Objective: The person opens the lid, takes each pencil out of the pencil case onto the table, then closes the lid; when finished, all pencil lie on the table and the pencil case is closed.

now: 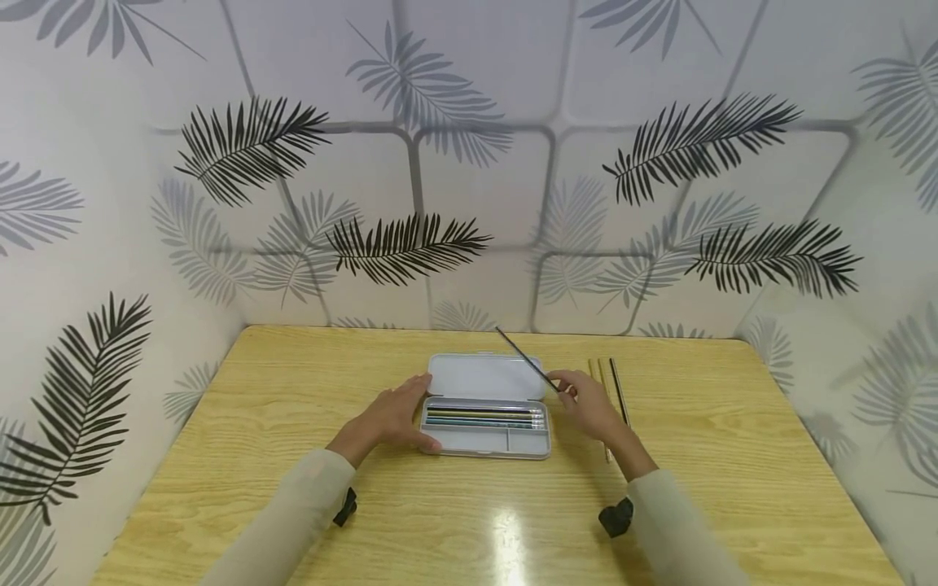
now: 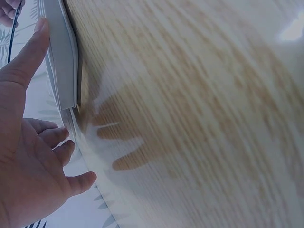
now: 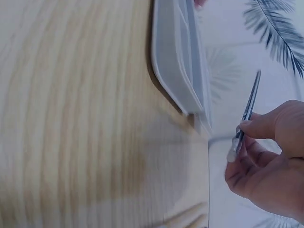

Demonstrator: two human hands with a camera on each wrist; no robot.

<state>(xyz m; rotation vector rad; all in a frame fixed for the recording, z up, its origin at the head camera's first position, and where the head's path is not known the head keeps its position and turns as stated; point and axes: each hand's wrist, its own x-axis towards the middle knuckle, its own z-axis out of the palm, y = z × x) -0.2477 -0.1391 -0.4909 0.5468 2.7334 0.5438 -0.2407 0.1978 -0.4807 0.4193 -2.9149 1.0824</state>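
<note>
A white pencil case lies with its lid swung back on the table. Several pencils lie side by side in its long back compartment; the front compartments hold nothing visible. At the case's left end rests my left hand, thumb extended along the near corner and the other fingers loosely spread. My right hand pinches a dark pencil near its eraser end, between thumb and fingers. That pencil slants up to the left above the lid's right part, apart from the case.
Right of the case, partly behind my right hand and forearm, lie two gold-coloured pencils and a black pencil. The wooden table reaches back to a wall with a leaf pattern.
</note>
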